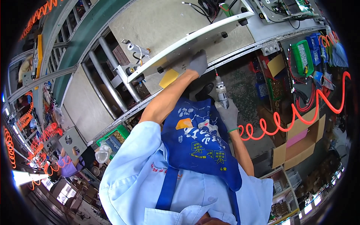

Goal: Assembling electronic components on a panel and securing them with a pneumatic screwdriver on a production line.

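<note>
My right hand (pixel 227 113), in a grey glove, is closed around a silver power screwdriver (pixel 221 92). Its bit points up toward the bench's front edge, just short of the rail. In a similar glove, my left hand (pixel 198 63) reaches over that edge to the near face of a white-edged metal panel (pixel 187 47). Its fingers look stretched out in the shadow there; their tips do not show clearly. The panel stands tilted across the bench, with several black feet along its lower side. A yellow piece of card (pixel 169 77) lies beside its left part.
Metal rollers (pixel 108 78) run left of the panel. A coiled orange hose (pixel 277 122) hangs across the right side. Beyond it are an open cardboard box (pixel 296 144) and a green bin (pixel 302 56). A circuit-board assembly (pixel 292 9) sits at the far right of the bench.
</note>
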Tool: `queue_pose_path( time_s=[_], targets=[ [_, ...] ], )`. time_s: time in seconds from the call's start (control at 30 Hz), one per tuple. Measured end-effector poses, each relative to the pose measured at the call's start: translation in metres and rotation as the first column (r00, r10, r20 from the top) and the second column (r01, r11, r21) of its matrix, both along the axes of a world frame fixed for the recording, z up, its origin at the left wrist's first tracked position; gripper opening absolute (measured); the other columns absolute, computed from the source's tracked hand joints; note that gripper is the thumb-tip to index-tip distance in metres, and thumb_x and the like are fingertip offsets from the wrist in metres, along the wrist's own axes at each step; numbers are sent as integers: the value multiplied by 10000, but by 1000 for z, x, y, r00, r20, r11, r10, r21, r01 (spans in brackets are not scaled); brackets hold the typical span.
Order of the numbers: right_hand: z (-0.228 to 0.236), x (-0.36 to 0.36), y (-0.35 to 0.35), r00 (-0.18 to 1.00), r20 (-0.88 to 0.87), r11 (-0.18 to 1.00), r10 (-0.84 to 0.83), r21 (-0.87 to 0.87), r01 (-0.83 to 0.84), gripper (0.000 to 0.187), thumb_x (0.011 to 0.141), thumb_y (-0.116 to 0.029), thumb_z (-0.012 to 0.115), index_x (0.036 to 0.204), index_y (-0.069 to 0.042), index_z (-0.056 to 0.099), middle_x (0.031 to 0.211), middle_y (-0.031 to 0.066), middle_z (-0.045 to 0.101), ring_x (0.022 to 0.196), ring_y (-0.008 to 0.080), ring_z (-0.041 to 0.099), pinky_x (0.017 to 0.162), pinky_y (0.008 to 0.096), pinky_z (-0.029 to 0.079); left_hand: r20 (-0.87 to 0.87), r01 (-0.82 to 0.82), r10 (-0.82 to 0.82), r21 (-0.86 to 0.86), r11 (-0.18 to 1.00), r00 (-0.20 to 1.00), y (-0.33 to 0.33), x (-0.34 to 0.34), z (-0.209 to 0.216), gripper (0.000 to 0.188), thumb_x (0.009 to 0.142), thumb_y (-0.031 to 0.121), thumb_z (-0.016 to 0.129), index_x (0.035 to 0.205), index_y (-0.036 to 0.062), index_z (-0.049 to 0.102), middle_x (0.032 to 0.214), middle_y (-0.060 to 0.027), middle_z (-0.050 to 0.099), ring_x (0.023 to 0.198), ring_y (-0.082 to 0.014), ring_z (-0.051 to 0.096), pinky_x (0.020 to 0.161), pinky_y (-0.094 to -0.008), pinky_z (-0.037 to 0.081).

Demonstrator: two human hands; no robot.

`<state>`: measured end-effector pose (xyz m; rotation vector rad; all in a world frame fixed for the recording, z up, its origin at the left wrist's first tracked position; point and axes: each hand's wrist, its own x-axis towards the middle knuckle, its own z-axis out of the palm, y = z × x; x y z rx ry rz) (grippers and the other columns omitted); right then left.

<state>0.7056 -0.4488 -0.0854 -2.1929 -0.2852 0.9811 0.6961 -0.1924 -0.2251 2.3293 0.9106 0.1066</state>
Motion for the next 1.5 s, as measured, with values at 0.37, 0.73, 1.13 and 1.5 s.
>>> queue_pose_path(
  time_s=[0.37, 0.73, 1.13, 1.5],
  targets=[
    [-47, -20, 70, 941, -35, 941, 336, -29, -337, 516, 784, -493, 752, 989, -28, 664, 908, 223, 687, 887, 419, 677, 794, 490, 517, -45, -62, 44, -609, 791, 998, 19, -157, 220, 232, 923, 115, 634, 1112, 5, 712, 945, -127, 726, 774, -167, 690, 722, -315, 553],
    [-80, -37, 108, 919, -36, 918, 392, -52, -394, 518, 780, -492, 759, 945, -17, 638, 905, 246, 685, 897, 443, 665, 791, 508, 504, 63, -131, 185, -489, 862, 981, 186, -135, 291, 245, 951, 200, 673, 1023, -30, 715, 750, -44, 684, 626, -76, 612, 566, -224, 498],
    [-86, -46, 115, 945, -50, 942, 324, -80, -327, 464, 792, -434, 765, 995, -28, 672, 933, 232, 701, 906, 438, 669, 809, 499, 516, -207, -170, -18, -845, 507, 978, 212, -84, 84, 218, 940, 128, 631, 977, -81, 684, 859, -121, 718, 670, -165, 709, 593, -273, 594],
    [-116, -61, 100, 926, -356, 992, 126, 15, -129, 422, 820, -268, 794, 1107, 20, 681, 944, 84, 728, 830, 161, 650, 780, 343, 528, -331, 315, -554, -559, 767, 764, 174, -81, -18, 466, 818, 418, 580, 880, -14, 744, 939, -274, 696, 913, -429, 671, 828, -484, 523]
  ],
)
